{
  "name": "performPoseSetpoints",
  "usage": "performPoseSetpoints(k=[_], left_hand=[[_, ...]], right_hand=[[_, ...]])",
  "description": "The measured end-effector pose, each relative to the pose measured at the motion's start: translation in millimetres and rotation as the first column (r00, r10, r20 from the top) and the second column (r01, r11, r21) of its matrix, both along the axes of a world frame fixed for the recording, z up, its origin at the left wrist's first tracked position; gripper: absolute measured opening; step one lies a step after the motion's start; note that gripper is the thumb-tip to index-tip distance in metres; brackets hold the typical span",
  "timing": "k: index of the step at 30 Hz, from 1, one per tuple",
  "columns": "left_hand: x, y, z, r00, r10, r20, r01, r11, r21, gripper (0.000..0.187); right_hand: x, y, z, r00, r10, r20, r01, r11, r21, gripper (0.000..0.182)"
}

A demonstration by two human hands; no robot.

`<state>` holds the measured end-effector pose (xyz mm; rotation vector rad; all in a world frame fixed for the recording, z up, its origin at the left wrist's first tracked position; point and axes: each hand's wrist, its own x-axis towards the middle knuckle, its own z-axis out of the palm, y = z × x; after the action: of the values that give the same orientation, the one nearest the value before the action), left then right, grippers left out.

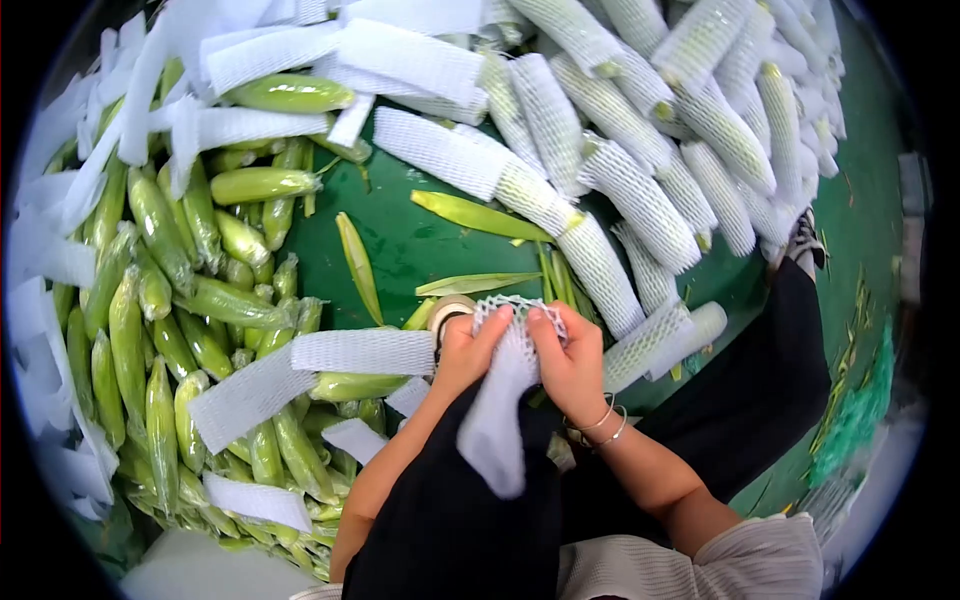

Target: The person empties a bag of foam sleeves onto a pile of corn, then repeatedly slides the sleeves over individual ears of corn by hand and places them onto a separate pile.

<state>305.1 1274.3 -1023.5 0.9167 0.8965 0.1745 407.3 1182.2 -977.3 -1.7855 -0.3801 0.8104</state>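
Note:
A white foam net sleeve hangs over the person's dark-clothed leg, its upper end spread between both hands. My left hand grips the left side of that opening, thumb on the mesh. On the opposite side my right hand pinches the rim, with bracelets on its wrist. Just behind my left hand is a roll of tape. Left of it, an empty-looking flat foam sleeve lies across the green corn ears. Whether anything is inside the held sleeve cannot be made out.
Plastic-wrapped green corn is heaped at the left, with loose foam sleeves on top. Corn in foam sleeves is piled at the upper right. Loose husk leaves lie on the green floor. Green netting is at the far right.

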Motion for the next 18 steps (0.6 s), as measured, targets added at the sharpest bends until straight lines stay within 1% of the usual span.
performPoseSetpoints(k=[2, 3, 4, 5, 6, 7, 8, 10, 11, 12, 13, 14, 15, 16, 17, 18], left_hand=[[9.1, -9.7, -7.8, 0.99, -0.016, -0.14, 0.028, 0.996, 0.086, 0.025], [12.1, -13.0, -16.2, 0.995, 0.005, -0.096, -0.003, 1.0, 0.02, 0.026], [9.1, -14.0, -40.2, 0.999, -0.004, -0.037, 0.005, 0.999, 0.032, 0.025], [13.1, -16.0, -52.4, 0.998, 0.063, -0.014, -0.063, 0.997, -0.054, 0.025], [21.6, -15.5, -51.8, 0.99, 0.14, -0.004, -0.139, 0.981, -0.139, 0.025], [25.6, -11.2, -49.5, 0.99, 0.143, 0.013, -0.14, 0.978, -0.153, 0.025], [37.4, -10.2, -32.0, 0.976, 0.217, 0.023, -0.202, 0.938, -0.281, 0.025], [51.4, -19.3, -46.3, 0.982, 0.167, -0.084, -0.169, 0.986, -0.012, 0.023], [62.1, -25.6, -29.0, 0.999, 0.032, 0.001, -0.031, 0.961, 0.275, 0.023], [42.7, -42.9, -134.8, 0.988, 0.083, 0.127, -0.127, 0.912, 0.391, 0.028], [48.6, -40.3, -124.9, 0.993, -0.057, -0.108, 0.105, 0.851, 0.514, 0.031], [57.2, -36.8, -112.8, 0.922, -0.164, -0.351, 0.348, 0.746, 0.567, 0.034], [60.4, -35.8, -110.1, 0.866, -0.201, -0.458, 0.453, 0.701, 0.551, 0.036], [63.5, -36.2, -107.1, 0.798, -0.231, -0.556, 0.553, 0.648, 0.523, 0.038], [67.9, -38.2, -98.1, 0.719, -0.247, -0.65, 0.649, 0.572, 0.501, 0.037], [70.1, -37.4, -90.4, 0.715, -0.249, -0.654, 0.655, 0.565, 0.501, 0.037]], right_hand=[[-4.9, -19.0, -38.3, 0.996, -0.093, -0.012, 0.092, 0.996, -0.02, 0.025], [-6.7, -24.9, -59.3, 0.977, -0.205, -0.062, 0.202, 0.978, -0.051, 0.026], [-7.6, -29.7, -77.5, 0.944, -0.312, -0.108, 0.304, 0.949, -0.083, 0.028], [-8.0, -32.4, -94.5, 0.945, -0.321, -0.058, 0.316, 0.945, -0.091, 0.028], [-5.1, -29.1, -96.8, 0.947, -0.32, -0.014, 0.317, 0.943, -0.099, 0.029], [-0.6, -28.3, -98.6, 0.956, -0.29, 0.054, 0.293, 0.952, -0.087, 0.029], [6.2, -20.0, -90.2, 0.949, -0.293, 0.118, 0.306, 0.946, -0.109, 0.027], [11.5, -20.6, -121.2, 0.902, -0.425, -0.08, 0.425, 0.905, -0.026, 0.025], [17.7, -26.1, -126.5, 0.837, -0.468, -0.284, 0.484, 0.875, -0.016, 0.024], [20.9, -31.4, -121.4, 0.768, -0.519, -0.374, 0.565, 0.825, 0.016, 0.022], [21.9, -44.5, -134.5, 0.75, -0.513, -0.417, 0.572, 0.82, 0.02, 0.02], [19.0, -60.1, -156.9, 0.729, -0.508, -0.458, 0.58, 0.814, 0.022, 0.018], [14.1, -73.4, -176.3, 0.726, -0.511, -0.46, 0.581, 0.813, 0.015, 0.018], [10.4, -85.9, -195.1, 0.859, -0.444, -0.254, 0.435, 0.896, -0.092, 0.016], [11.9, -91.3, -204.6, 0.948, -0.315, -0.053, 0.297, 0.929, -0.223, 0.021], [15.0, -86.4, -191.9, 0.945, -0.322, -0.057, 0.303, 0.928, -0.219, 0.021]])
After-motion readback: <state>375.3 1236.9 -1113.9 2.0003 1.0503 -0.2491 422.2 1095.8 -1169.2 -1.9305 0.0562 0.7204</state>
